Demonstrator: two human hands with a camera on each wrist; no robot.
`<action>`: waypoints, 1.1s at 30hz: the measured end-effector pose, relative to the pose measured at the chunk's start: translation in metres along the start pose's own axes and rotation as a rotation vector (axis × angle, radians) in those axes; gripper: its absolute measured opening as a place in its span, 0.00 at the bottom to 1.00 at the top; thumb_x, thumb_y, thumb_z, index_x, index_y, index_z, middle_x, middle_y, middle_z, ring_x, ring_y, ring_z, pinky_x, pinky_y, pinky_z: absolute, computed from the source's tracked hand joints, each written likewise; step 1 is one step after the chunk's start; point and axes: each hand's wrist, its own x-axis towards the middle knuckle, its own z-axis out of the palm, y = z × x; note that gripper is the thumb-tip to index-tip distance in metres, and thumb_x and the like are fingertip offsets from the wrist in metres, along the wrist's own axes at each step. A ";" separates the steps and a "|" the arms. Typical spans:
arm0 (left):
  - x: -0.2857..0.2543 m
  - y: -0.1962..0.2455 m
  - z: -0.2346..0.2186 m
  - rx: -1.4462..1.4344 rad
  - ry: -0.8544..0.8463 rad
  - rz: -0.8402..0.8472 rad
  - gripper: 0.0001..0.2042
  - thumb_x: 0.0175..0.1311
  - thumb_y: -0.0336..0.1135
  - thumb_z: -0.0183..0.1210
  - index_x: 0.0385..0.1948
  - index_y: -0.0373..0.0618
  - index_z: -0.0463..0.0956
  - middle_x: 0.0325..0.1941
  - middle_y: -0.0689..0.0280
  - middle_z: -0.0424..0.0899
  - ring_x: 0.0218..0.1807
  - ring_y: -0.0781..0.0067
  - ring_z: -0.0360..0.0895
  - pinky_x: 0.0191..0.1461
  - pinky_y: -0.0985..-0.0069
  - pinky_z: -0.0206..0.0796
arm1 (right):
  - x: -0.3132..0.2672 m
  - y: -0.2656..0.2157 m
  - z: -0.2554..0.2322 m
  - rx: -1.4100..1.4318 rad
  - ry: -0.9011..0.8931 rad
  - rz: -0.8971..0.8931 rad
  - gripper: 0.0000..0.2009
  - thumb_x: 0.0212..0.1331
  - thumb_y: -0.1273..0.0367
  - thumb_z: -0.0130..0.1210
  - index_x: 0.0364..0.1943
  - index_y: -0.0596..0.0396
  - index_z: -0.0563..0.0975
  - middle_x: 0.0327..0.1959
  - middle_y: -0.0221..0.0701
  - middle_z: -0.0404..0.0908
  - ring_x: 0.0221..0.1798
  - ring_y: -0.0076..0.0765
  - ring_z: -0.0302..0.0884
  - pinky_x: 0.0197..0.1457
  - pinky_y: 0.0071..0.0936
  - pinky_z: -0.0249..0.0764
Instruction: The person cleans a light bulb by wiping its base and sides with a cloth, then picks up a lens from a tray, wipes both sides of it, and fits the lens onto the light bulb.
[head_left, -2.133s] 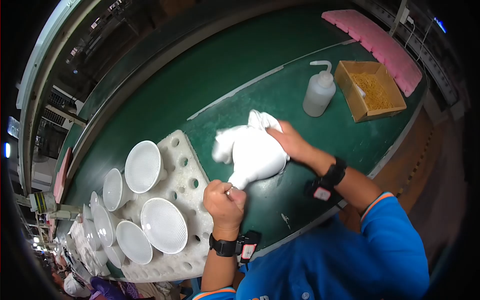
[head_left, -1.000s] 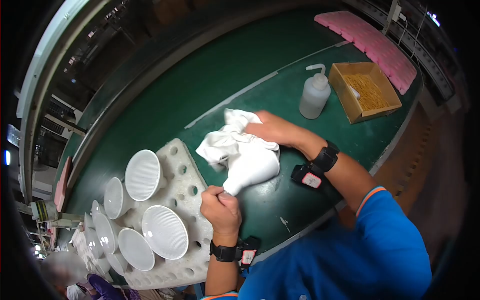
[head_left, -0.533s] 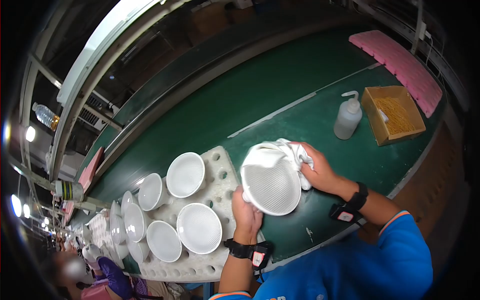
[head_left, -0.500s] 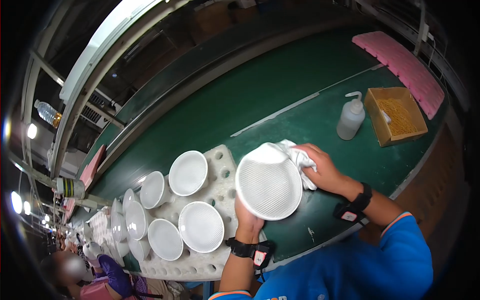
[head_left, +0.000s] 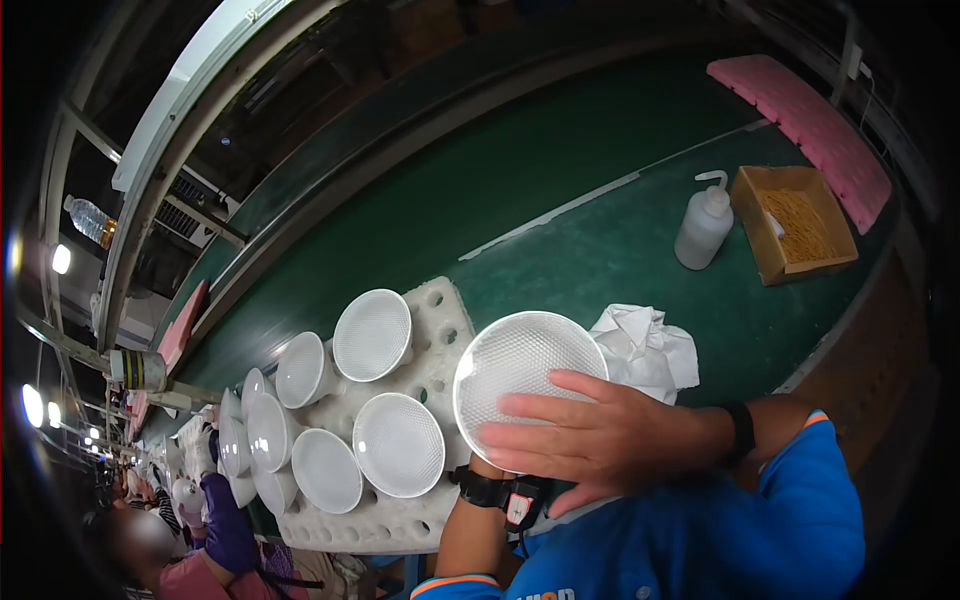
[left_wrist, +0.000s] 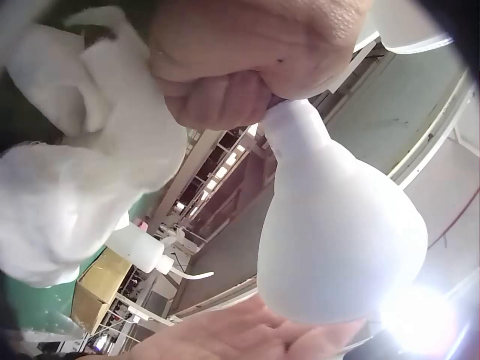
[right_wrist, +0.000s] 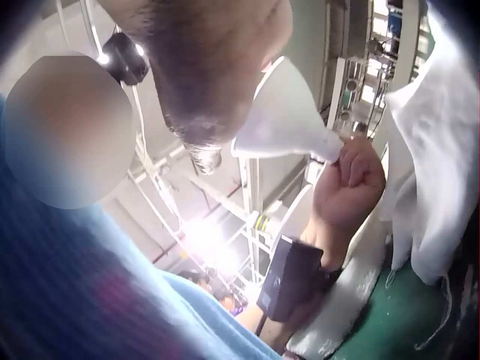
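A white reflector bulb [head_left: 510, 350] with a dimpled round face is held face up over the bench. My left hand [left_wrist: 247, 67] grips it by the narrow base; in the head view the bulb and my right hand mostly hide that grip. The right hand [head_left: 600, 435] lies across the bulb's face with straight, spread fingers, its palm right at the wide end in the left wrist view. A crumpled white cloth [head_left: 645, 350] rests on the green bench just right of the bulb, in neither hand.
To the left, a white foam tray [head_left: 430, 320] with round holes bears several similar bulbs [head_left: 399, 445]. A wash bottle [head_left: 704, 232] and a cardboard box [head_left: 757, 245] of yellow strands stand at the back right, near a pink foam strip [head_left: 800, 130]. Another person [head_left: 220, 530] is at far left.
The right hand wiped the bulb with the cloth, then let go of the cloth, which now lies on the bench. That hand moved onto the bulb's face, which has turned upward.
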 end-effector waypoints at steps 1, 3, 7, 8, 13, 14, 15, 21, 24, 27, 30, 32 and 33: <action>0.002 -0.001 0.000 -0.014 -0.012 -0.008 0.24 0.71 0.48 0.42 0.64 0.46 0.59 0.64 0.55 0.68 0.62 0.58 0.69 0.60 0.62 0.69 | 0.009 0.004 -0.005 -0.012 0.001 -0.024 0.41 0.46 0.46 0.61 0.64 0.52 0.64 0.70 0.31 0.59 0.72 0.42 0.53 0.70 0.45 0.52; 0.004 -0.003 0.001 -0.036 -0.034 -0.024 0.25 0.71 0.48 0.42 0.64 0.46 0.59 0.64 0.55 0.67 0.62 0.58 0.69 0.60 0.62 0.69 | 0.021 0.016 -0.014 -0.026 0.059 0.038 0.40 0.50 0.48 0.59 0.64 0.57 0.63 0.70 0.36 0.58 0.73 0.45 0.52 0.70 0.44 0.53; 0.006 -0.005 0.003 -0.102 -0.074 -0.036 0.25 0.71 0.49 0.42 0.65 0.46 0.59 0.65 0.55 0.66 0.62 0.58 0.69 0.61 0.61 0.68 | 0.015 0.046 -0.008 0.080 0.190 0.204 0.36 0.56 0.54 0.56 0.64 0.63 0.61 0.69 0.48 0.56 0.72 0.51 0.52 0.71 0.42 0.54; 0.005 -0.005 0.004 -0.126 -0.086 -0.039 0.25 0.71 0.50 0.42 0.65 0.46 0.58 0.65 0.55 0.66 0.63 0.58 0.68 0.61 0.61 0.68 | 0.008 0.049 -0.004 0.157 0.218 0.228 0.35 0.57 0.56 0.56 0.64 0.63 0.60 0.69 0.49 0.56 0.72 0.52 0.52 0.71 0.41 0.54; 0.002 -0.004 0.005 0.004 -0.014 -0.118 0.26 0.71 0.49 0.42 0.65 0.46 0.57 0.65 0.55 0.66 0.63 0.58 0.68 0.61 0.62 0.68 | -0.006 0.035 0.015 1.158 0.470 0.617 0.28 0.62 0.70 0.53 0.65 0.64 0.59 0.64 0.42 0.65 0.65 0.36 0.63 0.66 0.30 0.61; 0.002 -0.002 0.004 0.107 0.050 -0.165 0.26 0.71 0.48 0.42 0.65 0.45 0.57 0.65 0.55 0.66 0.63 0.59 0.69 0.61 0.65 0.69 | -0.006 0.037 0.017 1.066 0.521 0.614 0.26 0.62 0.72 0.53 0.64 0.63 0.62 0.59 0.36 0.71 0.59 0.27 0.68 0.61 0.26 0.65; 0.002 -0.001 0.002 0.204 0.110 -0.218 0.25 0.71 0.47 0.42 0.65 0.44 0.56 0.65 0.55 0.66 0.63 0.60 0.69 0.60 0.67 0.70 | -0.008 0.040 0.011 1.026 0.463 0.586 0.25 0.62 0.72 0.54 0.63 0.62 0.64 0.58 0.35 0.73 0.58 0.26 0.70 0.61 0.25 0.66; 0.015 -0.013 0.006 0.603 0.573 -0.204 0.18 0.70 0.39 0.41 0.49 0.33 0.70 0.46 0.52 0.78 0.44 0.67 0.80 0.45 0.74 0.75 | -0.018 0.063 -0.016 1.037 0.226 0.609 0.20 0.56 0.73 0.59 0.55 0.60 0.73 0.54 0.36 0.78 0.53 0.27 0.77 0.60 0.25 0.68; 0.017 -0.015 -0.008 0.780 0.777 -0.074 0.18 0.69 0.40 0.37 0.30 0.36 0.72 0.25 0.60 0.76 0.23 0.73 0.73 0.25 0.76 0.66 | -0.025 0.066 -0.008 0.821 0.287 0.635 0.23 0.51 0.71 0.64 0.54 0.57 0.74 0.51 0.33 0.79 0.52 0.27 0.76 0.58 0.25 0.69; 0.016 -0.013 -0.020 0.875 0.765 -0.069 0.17 0.69 0.42 0.38 0.31 0.39 0.70 0.23 0.63 0.73 0.20 0.76 0.68 0.19 0.79 0.58 | -0.032 0.070 0.008 0.583 0.321 0.589 0.28 0.47 0.65 0.68 0.54 0.55 0.73 0.50 0.34 0.77 0.54 0.32 0.73 0.59 0.28 0.67; 0.012 -0.004 -0.032 0.960 0.724 -0.158 0.17 0.71 0.43 0.38 0.33 0.40 0.71 0.23 0.63 0.74 0.23 0.78 0.69 0.21 0.80 0.57 | -0.038 0.074 0.014 0.635 0.281 0.628 0.35 0.38 0.62 0.72 0.55 0.54 0.72 0.51 0.33 0.75 0.57 0.32 0.70 0.61 0.29 0.64; 0.014 -0.010 -0.048 1.407 0.665 0.053 0.18 0.71 0.42 0.38 0.30 0.37 0.71 0.23 0.58 0.75 0.23 0.66 0.71 0.27 0.69 0.61 | -0.041 0.076 0.011 0.794 0.224 0.677 0.35 0.36 0.62 0.74 0.55 0.53 0.73 0.50 0.32 0.75 0.58 0.32 0.68 0.62 0.29 0.63; 0.017 -0.014 -0.048 1.628 0.614 0.165 0.19 0.70 0.41 0.38 0.28 0.35 0.71 0.22 0.55 0.75 0.23 0.60 0.72 0.30 0.63 0.63 | -0.045 0.076 0.014 0.761 0.193 0.652 0.34 0.36 0.63 0.74 0.54 0.53 0.74 0.50 0.31 0.75 0.57 0.32 0.69 0.62 0.29 0.63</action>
